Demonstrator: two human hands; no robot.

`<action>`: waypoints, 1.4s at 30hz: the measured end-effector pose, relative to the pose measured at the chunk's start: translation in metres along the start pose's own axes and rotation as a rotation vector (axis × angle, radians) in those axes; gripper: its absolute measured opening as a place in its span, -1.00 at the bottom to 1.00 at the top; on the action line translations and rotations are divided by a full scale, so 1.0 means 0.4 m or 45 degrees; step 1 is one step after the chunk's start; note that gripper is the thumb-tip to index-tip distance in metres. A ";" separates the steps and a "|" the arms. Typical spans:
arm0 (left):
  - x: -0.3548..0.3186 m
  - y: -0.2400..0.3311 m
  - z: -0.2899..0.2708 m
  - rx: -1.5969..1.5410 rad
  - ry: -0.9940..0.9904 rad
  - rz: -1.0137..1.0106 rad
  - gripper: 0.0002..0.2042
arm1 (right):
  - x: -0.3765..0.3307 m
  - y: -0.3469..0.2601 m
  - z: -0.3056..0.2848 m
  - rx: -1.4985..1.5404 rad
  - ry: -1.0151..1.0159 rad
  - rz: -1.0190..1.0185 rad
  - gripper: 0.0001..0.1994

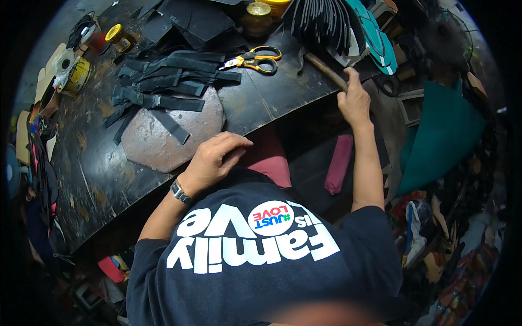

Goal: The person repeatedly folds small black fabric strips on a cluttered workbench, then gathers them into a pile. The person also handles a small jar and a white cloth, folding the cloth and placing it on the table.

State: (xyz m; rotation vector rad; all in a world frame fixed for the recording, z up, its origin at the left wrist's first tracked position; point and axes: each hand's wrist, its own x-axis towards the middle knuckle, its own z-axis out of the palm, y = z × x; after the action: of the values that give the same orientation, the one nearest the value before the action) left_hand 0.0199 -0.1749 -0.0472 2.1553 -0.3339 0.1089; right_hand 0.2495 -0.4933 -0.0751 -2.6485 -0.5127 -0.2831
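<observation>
My right hand (356, 100) is at the end of the wooden handle of a hammer (326, 71), with thumb and fingers on either side of it. The hammer's dark head lies on the table to the left. Over the table's near edge, my left hand (215, 155) holds nothing, its fingers loosely bent and the thumb apart. Beside it is a flat, many-sided stone slab (155, 138). Black strips (168, 76) lie in a loose pile across the slab's far side. Scissors (253, 60) with orange and black handles rest right of the pile.
Black sheets (190, 24) are stacked at the back, near a yellow-lidded jar (257, 19). A bundle of dark strips (321, 24) and teal sole-shaped pieces (380, 43) stand at the far right. A yellow tin (76, 76) sits on the left. A green sheet (443, 130) hangs right.
</observation>
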 end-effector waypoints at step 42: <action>0.183 -0.630 -0.797 0.504 0.995 -0.838 -0.01 | 0.007 -0.347 0.210 0.138 0.170 -0.437 -0.32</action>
State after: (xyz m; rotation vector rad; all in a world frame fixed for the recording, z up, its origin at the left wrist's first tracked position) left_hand 0.1754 0.2077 -0.0508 2.2920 0.8998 0.6510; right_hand 0.2070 -0.3384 -0.0977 -2.4073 -0.9109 -0.5156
